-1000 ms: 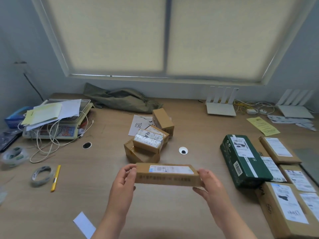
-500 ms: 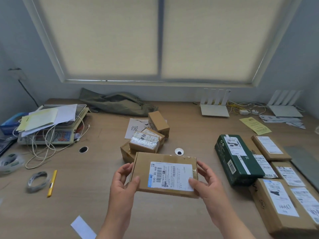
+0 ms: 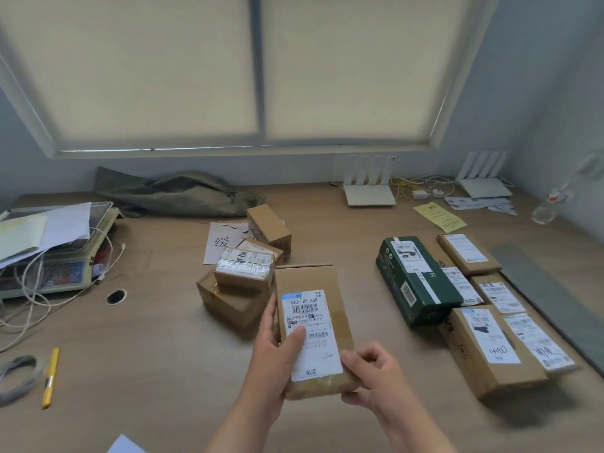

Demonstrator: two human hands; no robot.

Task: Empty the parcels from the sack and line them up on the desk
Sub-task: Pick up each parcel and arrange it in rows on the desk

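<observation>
Holding the flat parcel point(image 3: 313, 328) label-up above the desk's point(image 3: 157, 364) front middle, left hand point(image 3: 274, 358) and right hand point(image 3: 376, 377) both clasping it, we should set it squarely beside the row of parcels point(image 3: 474, 308) toward the right edge.

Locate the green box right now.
In the head view the green box lies flat on the desk, right of centre, at the left edge of the lined-up brown parcels.

Bare desk point(image 3: 157, 371) lies open between parcel pile point(image 3: 242, 282) and parcel rows point(image 3: 457, 299).
</observation>
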